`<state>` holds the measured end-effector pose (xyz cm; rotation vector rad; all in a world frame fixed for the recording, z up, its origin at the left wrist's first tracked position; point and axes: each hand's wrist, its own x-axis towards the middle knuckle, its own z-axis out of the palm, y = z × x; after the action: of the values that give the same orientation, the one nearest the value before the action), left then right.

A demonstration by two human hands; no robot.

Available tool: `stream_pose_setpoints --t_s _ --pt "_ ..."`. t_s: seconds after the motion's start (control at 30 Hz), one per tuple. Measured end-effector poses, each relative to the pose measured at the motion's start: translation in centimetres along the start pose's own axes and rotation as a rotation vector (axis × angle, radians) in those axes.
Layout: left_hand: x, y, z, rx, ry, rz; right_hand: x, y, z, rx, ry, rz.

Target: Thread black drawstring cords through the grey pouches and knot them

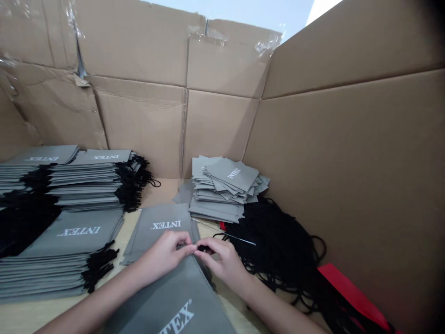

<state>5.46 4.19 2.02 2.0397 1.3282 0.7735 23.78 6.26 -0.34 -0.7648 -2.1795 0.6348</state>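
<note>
A grey drawstring bag (187, 283) printed INTEX lies in front of me, angled toward my body. My left hand (170, 253) pinches its far corner between thumb and fingers. Tip to tip with it, my right hand (224, 260) is closed on a bit of black cord (204, 249) at the same corner. The fingers hide how the cord meets the bag. Just beyond my hands lie more grey bags (163, 213). A thin metal rod (239, 239) points out over a heap of black cords (274, 232) to the right.
At the left stand neat stacks of grey bags (86, 181) with black cord ends hanging out. A looser pile of bags (225, 185) sits at the back. Cardboard walls (139, 116) enclose the back and right. Something red (351, 287) lies beside the cords.
</note>
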Motion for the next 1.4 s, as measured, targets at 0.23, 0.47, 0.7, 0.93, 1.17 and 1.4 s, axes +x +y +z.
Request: stream_pose_setpoints --t_s 0.23,0.47,0.7,0.93,1.17,1.4 --pt "-0.7 0.3 0.0 0.200 -0.026 0.128 -0.1 0.4 0.6 0.271 -0.186 0.167" --pt "-1.0 1.4 -0.7 0.275 -0.019 0.131 0.7 1.0 -0.6 0.399 -0.213 0.164" --pt "-1.0 1.0 -0.8 0.209 -0.102 0.105 1.1 1.1 -1.3 0.307 -0.217 0.097" --pt "-0.5 0.9 0.2 -0.024 -0.154 0.069 0.4 0.4 -1.1 0.168 -0.120 0.116" --pt "-0.7 1.0 0.3 0.107 -0.091 0.147 0.3 -0.9 0.0 0.367 -0.025 0.201" --pt "-1.2 1.3 0.5 0.207 0.026 0.160 0.9 -0.9 0.3 0.675 -0.039 0.316"
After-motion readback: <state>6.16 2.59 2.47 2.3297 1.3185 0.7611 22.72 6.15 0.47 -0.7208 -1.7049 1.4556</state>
